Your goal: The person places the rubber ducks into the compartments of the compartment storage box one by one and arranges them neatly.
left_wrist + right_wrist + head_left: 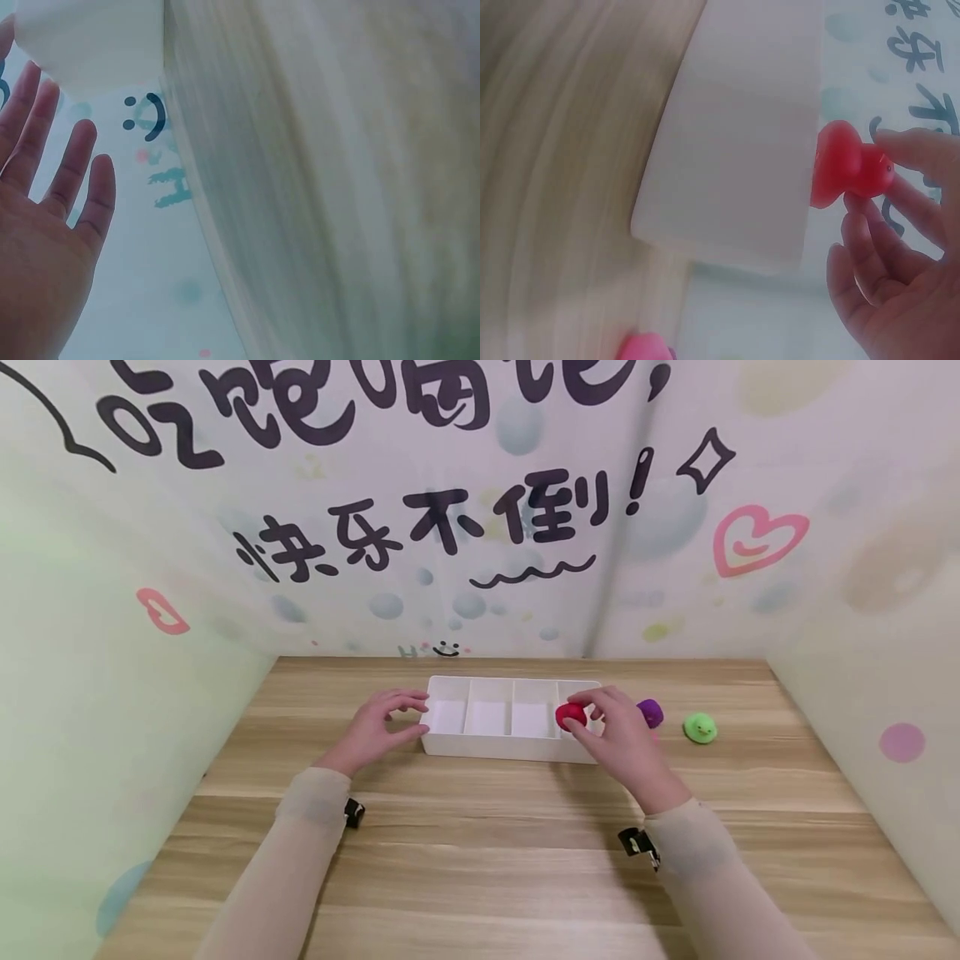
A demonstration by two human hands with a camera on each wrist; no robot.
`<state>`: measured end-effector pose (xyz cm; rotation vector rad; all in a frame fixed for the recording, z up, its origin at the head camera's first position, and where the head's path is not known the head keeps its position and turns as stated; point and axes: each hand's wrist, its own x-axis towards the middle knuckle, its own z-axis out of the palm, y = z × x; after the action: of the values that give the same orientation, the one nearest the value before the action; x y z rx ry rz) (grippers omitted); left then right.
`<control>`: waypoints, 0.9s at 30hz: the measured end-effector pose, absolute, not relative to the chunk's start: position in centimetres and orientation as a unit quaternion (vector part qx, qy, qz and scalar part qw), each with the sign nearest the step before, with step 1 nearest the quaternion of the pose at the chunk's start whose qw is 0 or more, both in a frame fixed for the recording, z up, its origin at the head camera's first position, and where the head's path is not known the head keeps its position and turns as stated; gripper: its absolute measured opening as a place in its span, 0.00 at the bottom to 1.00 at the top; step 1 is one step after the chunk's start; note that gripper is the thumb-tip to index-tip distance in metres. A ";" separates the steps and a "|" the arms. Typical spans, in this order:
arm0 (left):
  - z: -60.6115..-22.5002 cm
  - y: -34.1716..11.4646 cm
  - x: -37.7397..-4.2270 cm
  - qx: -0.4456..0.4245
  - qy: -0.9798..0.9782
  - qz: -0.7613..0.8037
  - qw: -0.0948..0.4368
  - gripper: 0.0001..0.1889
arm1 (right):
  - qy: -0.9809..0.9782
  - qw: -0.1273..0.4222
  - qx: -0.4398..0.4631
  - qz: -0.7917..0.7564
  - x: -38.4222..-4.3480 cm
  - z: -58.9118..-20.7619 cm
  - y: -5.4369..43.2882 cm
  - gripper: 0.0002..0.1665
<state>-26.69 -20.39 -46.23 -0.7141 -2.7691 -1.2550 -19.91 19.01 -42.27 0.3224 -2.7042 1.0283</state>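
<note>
My right hand point(626, 743) pinches a red toy duck point(844, 165) between thumb and fingers, above the right part of a white divided box point(510, 748). In the right wrist view, the duck's lower body overlaps the box's rim. At the box's left end, my left hand point(375, 727) has its thumb and fingertips right at the side wall. Its fingers look mostly straight in the left wrist view, with some tips overlapped with the box. Part of the rightmost compartment is hidden behind my right hand.
Right of the box, a purple toy point(650, 712) sits partly behind my right hand. Beside it, a green toy duck point(701, 727) rests on the wooden table point(480, 860). A pink toy point(645, 347) peeks in at the right wrist view's bottom edge. Printed walls enclose the table's back and sides.
</note>
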 end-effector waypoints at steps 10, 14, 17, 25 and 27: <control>-46.0 -20.3 -26.7 -0.234 -0.886 -0.400 0.005 0.15 | -0.923 0.128 0.135 0.337 -20.8 -42.4 16.8 0.20; -46.1 -20.3 -26.7 -0.237 -0.884 -0.402 0.005 0.14 | -0.923 0.122 0.144 0.334 -21.0 -42.4 16.2 0.20; -46.2 -20.1 -26.8 -0.239 -0.883 -0.403 0.008 0.15 | -0.920 0.119 0.152 0.340 -21.2 -42.1 15.7 0.21; -46.1 -20.0 -26.6 -0.231 -0.884 -0.406 0.005 0.15 | -0.913 0.121 0.179 0.346 -21.9 -42.1 14.1 0.19; -46.1 -20.1 -26.6 -0.228 -0.884 -0.409 0.005 0.14 | -0.913 0.121 0.184 0.343 -22.1 -42.3 13.6 0.19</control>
<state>-26.58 -20.11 -46.07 -0.7151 -2.7681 -1.2796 -22.06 13.62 -42.28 0.5371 -2.6669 1.0007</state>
